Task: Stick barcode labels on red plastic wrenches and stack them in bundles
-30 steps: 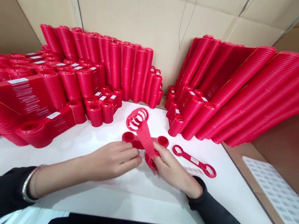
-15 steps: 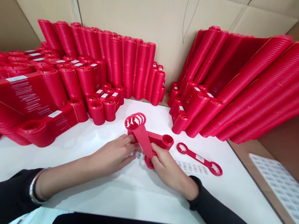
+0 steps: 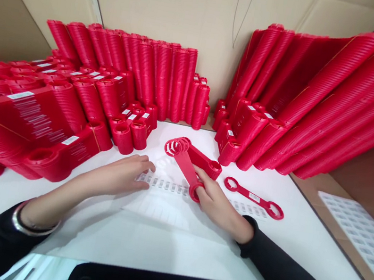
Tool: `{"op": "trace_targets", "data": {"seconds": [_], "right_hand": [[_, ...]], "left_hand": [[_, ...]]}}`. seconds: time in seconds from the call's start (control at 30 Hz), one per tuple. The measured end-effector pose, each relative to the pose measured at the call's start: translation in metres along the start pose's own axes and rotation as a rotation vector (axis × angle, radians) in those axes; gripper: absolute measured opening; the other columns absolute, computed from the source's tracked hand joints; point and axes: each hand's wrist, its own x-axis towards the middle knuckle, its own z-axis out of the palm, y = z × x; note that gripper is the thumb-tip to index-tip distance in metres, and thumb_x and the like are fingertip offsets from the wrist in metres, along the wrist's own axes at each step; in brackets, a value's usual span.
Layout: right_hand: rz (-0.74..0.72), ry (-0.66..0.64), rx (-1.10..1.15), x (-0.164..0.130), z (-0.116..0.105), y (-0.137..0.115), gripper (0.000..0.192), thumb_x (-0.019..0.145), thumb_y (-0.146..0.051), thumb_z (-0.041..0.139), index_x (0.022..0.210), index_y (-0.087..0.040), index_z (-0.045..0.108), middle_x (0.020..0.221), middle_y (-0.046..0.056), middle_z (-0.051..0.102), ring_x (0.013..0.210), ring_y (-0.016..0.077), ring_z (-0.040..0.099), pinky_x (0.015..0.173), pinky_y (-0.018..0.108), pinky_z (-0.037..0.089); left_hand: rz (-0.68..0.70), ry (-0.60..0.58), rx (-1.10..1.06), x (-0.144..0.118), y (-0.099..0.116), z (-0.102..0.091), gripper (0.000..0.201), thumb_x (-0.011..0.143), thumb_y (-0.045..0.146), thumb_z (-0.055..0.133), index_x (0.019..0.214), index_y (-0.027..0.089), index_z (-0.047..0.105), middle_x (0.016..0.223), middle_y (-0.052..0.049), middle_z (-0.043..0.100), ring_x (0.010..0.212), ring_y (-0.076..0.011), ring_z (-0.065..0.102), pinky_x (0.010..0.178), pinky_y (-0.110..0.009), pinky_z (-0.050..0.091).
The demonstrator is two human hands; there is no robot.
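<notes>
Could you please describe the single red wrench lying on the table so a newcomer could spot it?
On the white table, find the right hand, then look to its right. There, in front of the leaning red stacks, lies a flat red wrench with a ring at each end. It lies singly, unlike the wrenches gripped or stacked nearby.

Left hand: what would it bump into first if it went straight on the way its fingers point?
Probably the red pieces held in the right hand, though depth is unclear; it might brush the label strip first.
</notes>
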Motion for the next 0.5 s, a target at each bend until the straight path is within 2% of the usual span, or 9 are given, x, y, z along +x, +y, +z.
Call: {"op": "trace_targets", "data": {"seconds": [0.1, 0.17, 0.3, 0.5], "right_hand": [[-0.027, 0.015, -0.015, -0.001, -0.001, 0.0, 0.043, 0.084, -0.007, 0.034, 0.123, -0.017, 0.05, 0.092, 0.004, 0.06, 0.086, 0.0182, 0.056, 0.079, 0.031, 0.044], [-0.02, 0.018, -0.029, 0.0, 0.001, -0.001, 0.038, 0.083, -0.007, 0.034, 0.115, -0.016, 0.053, 0.084, 0.002, 0.058, 0.079, 0.0175, 0.056, 0.074, 0.03, 0.044], [-0.008, 0.022, -0.021, 0.004, 0.013, -0.006, 0.031, 0.083, -0.007, 0.034, 0.105, -0.017, 0.054, 0.077, 0.0, 0.055, 0.067, 0.0148, 0.053, 0.064, 0.027, 0.041], [-0.013, 0.017, -0.009, 0.011, 0.034, -0.013, 0.03, 0.083, -0.007, 0.034, 0.104, -0.019, 0.052, 0.072, -0.002, 0.053, 0.063, 0.0143, 0.051, 0.059, 0.025, 0.036]], "left_hand": [[-0.014, -0.036, -0.036, 0.0, -0.009, -0.005, 0.026, 0.082, 0.034, 0.052, 0.102, 0.02, 0.061, 0.093, -0.004, 0.061, 0.081, -0.0193, 0.059, 0.069, -0.027, 0.043], [-0.03, -0.027, -0.038, 0.001, -0.009, -0.005, 0.024, 0.08, 0.033, 0.053, 0.097, 0.019, 0.062, 0.087, -0.003, 0.061, 0.076, -0.018, 0.058, 0.065, -0.025, 0.042], [-0.072, 0.041, -0.015, 0.006, 0.001, 0.0, 0.019, 0.077, 0.033, 0.056, 0.088, 0.018, 0.06, 0.084, -0.003, 0.059, 0.072, -0.018, 0.057, 0.062, -0.026, 0.04], [-0.084, 0.095, -0.038, 0.008, 0.015, 0.004, 0.017, 0.075, 0.033, 0.061, 0.08, 0.017, 0.055, 0.083, -0.003, 0.057, 0.07, -0.018, 0.056, 0.06, -0.026, 0.04]]}}
